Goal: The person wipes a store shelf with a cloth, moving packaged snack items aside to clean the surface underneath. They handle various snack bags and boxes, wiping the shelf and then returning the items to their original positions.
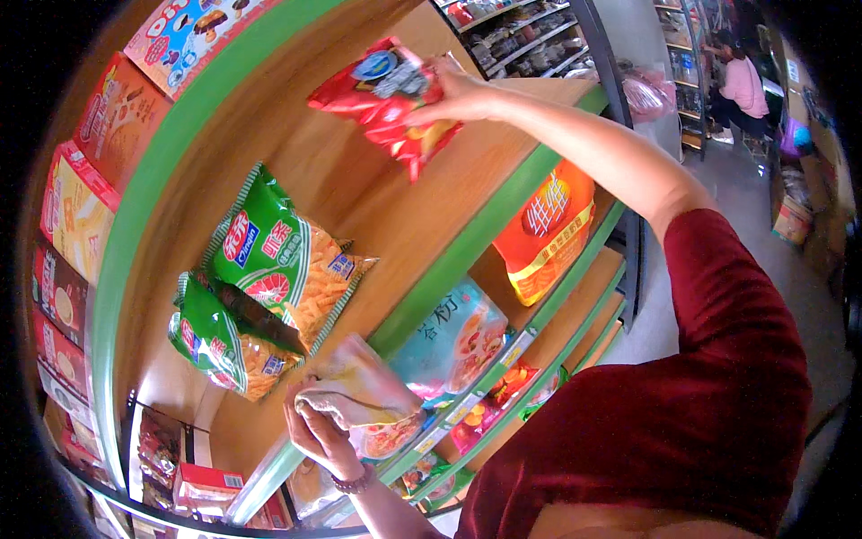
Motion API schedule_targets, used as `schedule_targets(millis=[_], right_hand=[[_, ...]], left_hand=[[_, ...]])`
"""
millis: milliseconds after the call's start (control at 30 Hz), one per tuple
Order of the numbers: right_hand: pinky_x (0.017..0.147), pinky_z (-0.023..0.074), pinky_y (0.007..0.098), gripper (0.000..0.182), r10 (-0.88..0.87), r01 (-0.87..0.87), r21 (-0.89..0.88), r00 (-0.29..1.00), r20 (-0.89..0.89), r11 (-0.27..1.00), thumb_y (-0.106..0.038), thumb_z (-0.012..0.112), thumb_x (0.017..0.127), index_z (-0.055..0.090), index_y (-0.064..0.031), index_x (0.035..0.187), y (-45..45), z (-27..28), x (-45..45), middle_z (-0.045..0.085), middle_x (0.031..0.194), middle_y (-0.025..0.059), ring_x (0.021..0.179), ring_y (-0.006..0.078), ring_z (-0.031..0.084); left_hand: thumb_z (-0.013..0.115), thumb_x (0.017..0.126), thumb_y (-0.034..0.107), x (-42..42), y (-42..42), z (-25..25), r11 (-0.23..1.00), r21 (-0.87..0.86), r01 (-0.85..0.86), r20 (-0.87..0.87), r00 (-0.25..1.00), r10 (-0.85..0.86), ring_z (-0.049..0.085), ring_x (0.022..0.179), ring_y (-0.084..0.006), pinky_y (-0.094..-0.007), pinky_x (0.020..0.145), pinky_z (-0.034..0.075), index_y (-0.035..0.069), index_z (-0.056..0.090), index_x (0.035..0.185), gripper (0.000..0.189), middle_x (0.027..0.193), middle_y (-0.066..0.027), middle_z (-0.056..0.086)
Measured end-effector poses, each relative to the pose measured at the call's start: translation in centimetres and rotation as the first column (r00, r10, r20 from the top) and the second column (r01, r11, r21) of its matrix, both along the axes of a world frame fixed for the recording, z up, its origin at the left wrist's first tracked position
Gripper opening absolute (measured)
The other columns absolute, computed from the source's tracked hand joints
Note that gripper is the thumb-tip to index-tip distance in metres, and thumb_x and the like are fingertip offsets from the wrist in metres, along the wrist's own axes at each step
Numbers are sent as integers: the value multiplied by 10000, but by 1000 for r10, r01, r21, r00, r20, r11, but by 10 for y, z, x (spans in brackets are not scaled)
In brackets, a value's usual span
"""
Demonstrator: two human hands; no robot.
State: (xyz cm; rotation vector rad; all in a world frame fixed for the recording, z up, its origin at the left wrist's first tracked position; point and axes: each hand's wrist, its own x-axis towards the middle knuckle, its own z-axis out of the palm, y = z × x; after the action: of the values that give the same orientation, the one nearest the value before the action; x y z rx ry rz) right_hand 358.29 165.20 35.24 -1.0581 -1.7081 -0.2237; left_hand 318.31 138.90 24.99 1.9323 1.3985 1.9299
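In my right hand is a glossy red snack bag, lifted over the far part of a wooden shelf with green edging. My left hand, a beaded bracelet at its wrist, grips a pale cloth at the shelf's front edge. Between the hands, a large green bag of prawn-flavoured snack sticks leans on the shelf. Beside it lies a smaller-looking green snack bag of the same kind, nearest to my left hand.
Boxed biscuits line a green-edged shelf at the left. Below the front edge stand a blue food bag and an orange bag. Red boxes sit lower left. A person in pink is by racks in the aisle.
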Motion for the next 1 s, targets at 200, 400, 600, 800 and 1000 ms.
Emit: schedule_targets(millis=[200,400,600,800,1000], right_hand=[[944,334,450,1243,-60,-22,-485,986,-153,874,-678,681,465,89,-22,1340,-23,8,-120,309,1263,284,1172,392,352],[944,325,476,1276,-93,-49,-605,975,-202,795,-678,690,453,-12,-134,1371,-11,0,-146,217,1313,286,1182,418,328],[952,307,467,1193,-69,42,-476,997,-40,878,-729,608,521,61,-83,1362,-17,8,-135,253,1304,294,1189,432,308],[882,401,348,705,833,-796,-320,552,-34,514,-547,490,794,401,12,1214,-129,12,-106,526,1114,193,1044,259,509],[897,354,377,560,936,-952,62,305,175,299,-319,678,708,453,-49,1144,-213,-37,-114,483,1111,142,1059,282,425]], left_hand=[[386,897,288,-1,-5,2,997,-70,-39,-3,999,39,543,848,-196,-300,745,432,-71,510,1006,395,928,-129,565],[394,891,274,2,-4,6,998,-27,-50,-57,997,49,546,795,-193,-302,699,429,-69,519,993,379,898,-129,576],[397,894,270,-5,-6,1,985,-157,-71,36,996,77,548,818,-175,-285,706,437,-69,504,1047,387,926,-121,580],[486,862,289,11,-13,0,989,151,10,257,965,-49,544,935,-212,-343,760,475,-8,472,1136,405,1050,-144,535],[325,839,598,126,-15,35,995,-34,94,-81,992,-96,441,1056,-228,-374,874,361,22,337,1260,713,1198,-156,422]])
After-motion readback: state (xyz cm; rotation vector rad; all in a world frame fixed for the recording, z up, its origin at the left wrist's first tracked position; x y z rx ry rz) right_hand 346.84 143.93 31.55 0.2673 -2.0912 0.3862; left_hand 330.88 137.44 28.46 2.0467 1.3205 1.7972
